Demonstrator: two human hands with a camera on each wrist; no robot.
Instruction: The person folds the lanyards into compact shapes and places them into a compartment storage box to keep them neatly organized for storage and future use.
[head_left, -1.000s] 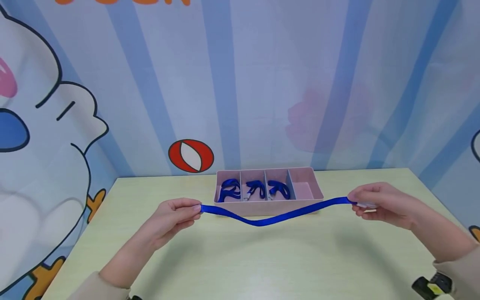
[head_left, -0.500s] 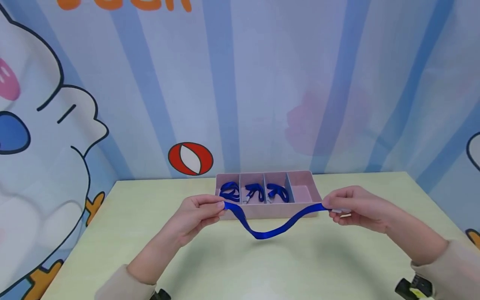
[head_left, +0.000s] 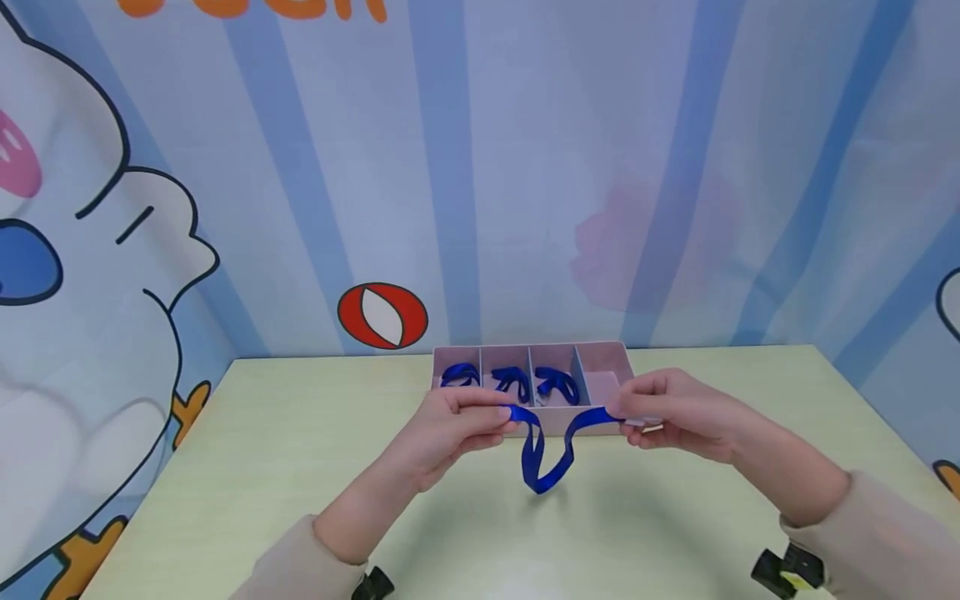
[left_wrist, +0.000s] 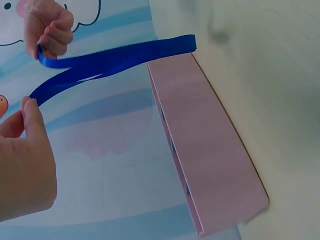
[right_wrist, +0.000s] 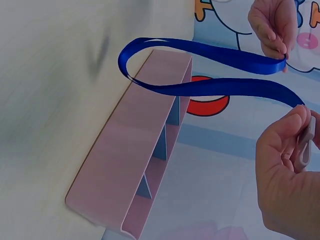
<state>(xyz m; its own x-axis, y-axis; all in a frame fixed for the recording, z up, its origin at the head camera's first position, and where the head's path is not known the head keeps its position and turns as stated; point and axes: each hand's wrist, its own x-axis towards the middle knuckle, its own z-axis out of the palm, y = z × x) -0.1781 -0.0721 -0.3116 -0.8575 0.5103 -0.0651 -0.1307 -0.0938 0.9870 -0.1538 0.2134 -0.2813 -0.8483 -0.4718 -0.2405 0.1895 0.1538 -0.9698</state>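
Observation:
A blue lanyard hangs in a drooping loop between my two hands, above the table and in front of a pink divided box. My left hand pinches one end between thumb and fingers. The other end is pinched by my right hand, where a whitish clip sticks out below the fingers in the right wrist view. Blue lanyards lie folded in the box: one in the left compartment, one in the second, one in the third. No lanyard shows in the rightmost compartment.
The pale wooden table reaches back to a blue striped backdrop with cartoon prints. Blue-grey dividers split the box. Dark wrist cameras sit at both sleeves.
My hands have come closer together, the left moving right and the right moving left. The lanyard, nearly stretched out before, now sags into a deep narrow loop.

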